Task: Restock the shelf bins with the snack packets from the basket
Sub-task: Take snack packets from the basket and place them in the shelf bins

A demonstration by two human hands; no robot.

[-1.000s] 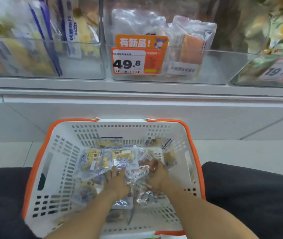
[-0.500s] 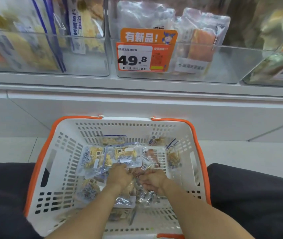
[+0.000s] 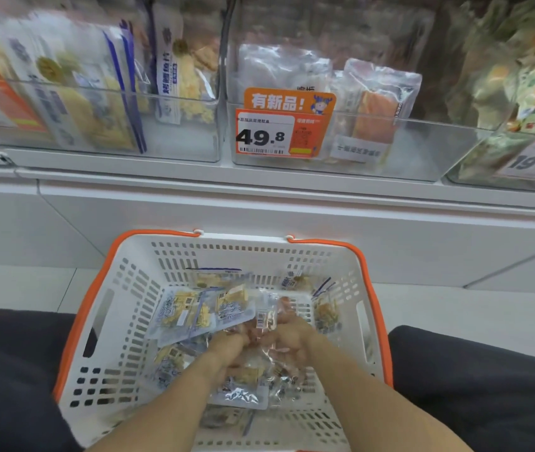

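Note:
A white basket with an orange rim [image 3: 119,288] sits on the floor between my knees, holding several clear snack packets. Both hands are down inside it. My left hand [image 3: 227,350] and my right hand [image 3: 292,340] are closed together on a clear packet with reddish-brown snacks [image 3: 267,321], lifted a little above the pile. Yellow-snack packets [image 3: 191,314] lie at the basket's left and back. Above, a clear shelf bin with a 49.8 price tag [image 3: 422,148] holds a few similar packets.
Another clear bin [image 3: 188,135] at the left is filled with yellow-snack bags. A third bin [image 3: 501,164] at the right holds green-and-orange packets. The white shelf ledge [image 3: 259,187] runs below the bins. My dark-trousered knees [image 3: 488,386] flank the basket.
My hands have drawn together and closed on the reddish packet, raising it slightly off the pile. The view has tilted a little, so the shelf bins appear lower.

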